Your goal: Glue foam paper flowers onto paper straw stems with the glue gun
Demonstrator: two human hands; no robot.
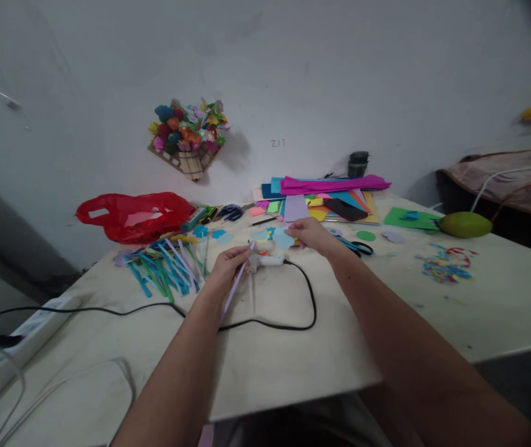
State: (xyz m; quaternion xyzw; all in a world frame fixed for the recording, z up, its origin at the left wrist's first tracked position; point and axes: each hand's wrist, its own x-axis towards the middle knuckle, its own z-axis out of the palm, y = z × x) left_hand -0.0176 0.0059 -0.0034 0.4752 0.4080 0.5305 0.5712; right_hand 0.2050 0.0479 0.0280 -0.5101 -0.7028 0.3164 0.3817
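My left hand [229,267] is closed around a narrow lilac paper strip [234,290], which slants down towards me. Just right of that hand a white hot glue gun [270,261] rests on the table, its black cable [314,298] looping round in front. A clear glue stick [253,295] points from it towards me. My right hand [311,236] is pinched at the right edge of a light blue paper circle [283,239]; how firmly it grips is hard to see. Black-handled scissors [361,248] lie beside my right wrist.
Cut paper strips [163,270] are heaped on the left, before a red plastic bag [139,214]. Stacked coloured sheets [335,185] stand at the back. Paper scraps [446,267] and a green fruit [465,225] lie right. A power strip [46,323] sits at the left edge.
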